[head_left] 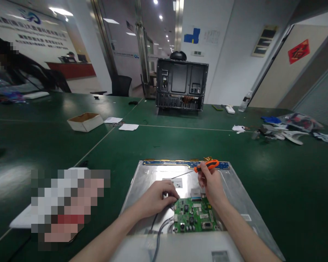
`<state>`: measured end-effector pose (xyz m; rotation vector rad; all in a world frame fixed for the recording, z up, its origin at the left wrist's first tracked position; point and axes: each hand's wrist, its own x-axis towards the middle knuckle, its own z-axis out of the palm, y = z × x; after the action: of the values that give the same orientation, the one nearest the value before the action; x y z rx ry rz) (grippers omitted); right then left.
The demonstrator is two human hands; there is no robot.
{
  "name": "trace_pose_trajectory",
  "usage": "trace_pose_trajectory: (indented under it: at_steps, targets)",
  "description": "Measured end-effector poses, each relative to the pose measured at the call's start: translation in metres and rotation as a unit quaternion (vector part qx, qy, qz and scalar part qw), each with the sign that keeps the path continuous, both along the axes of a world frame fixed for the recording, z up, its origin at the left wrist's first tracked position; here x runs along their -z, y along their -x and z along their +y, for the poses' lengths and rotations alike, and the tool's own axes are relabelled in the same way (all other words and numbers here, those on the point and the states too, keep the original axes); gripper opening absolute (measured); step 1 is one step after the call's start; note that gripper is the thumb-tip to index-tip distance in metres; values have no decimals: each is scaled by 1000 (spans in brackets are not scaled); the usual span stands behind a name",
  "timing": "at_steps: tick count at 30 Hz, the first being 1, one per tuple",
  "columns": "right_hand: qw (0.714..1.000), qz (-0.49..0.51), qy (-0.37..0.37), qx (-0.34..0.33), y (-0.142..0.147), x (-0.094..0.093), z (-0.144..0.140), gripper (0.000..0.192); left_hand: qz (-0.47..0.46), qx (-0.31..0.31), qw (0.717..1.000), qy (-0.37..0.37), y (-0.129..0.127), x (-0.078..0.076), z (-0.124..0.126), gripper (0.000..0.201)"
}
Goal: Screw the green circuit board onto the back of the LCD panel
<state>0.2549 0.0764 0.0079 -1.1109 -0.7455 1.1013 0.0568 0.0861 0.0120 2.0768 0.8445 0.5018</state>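
Right grip closed around orange-handled screwdriver, lower centre of frame, tip over silver metal monitor back panel, left grip pressed closed at green circuit board's left edge, open green surface all round.

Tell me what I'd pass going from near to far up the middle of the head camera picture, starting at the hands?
Green circuit board → left hand and right hand, the right holding an orange-handled screwdriver → blue strip along the metal panel's far edge → bare green table → black computer case.
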Motion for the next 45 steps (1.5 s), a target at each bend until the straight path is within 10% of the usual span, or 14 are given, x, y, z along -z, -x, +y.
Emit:
trace_pose_trajectory:
  at_steps: [25, 45]
  targets:
    - [971, -188, -142, 31, 1, -25, -19, 62, 3, 15, 1000, 0, 1, -3, 6, 14]
    - [828, -426, -364, -23, 19, -14, -29, 50, -10, 21, 1000, 20, 2, 5, 6, 13]
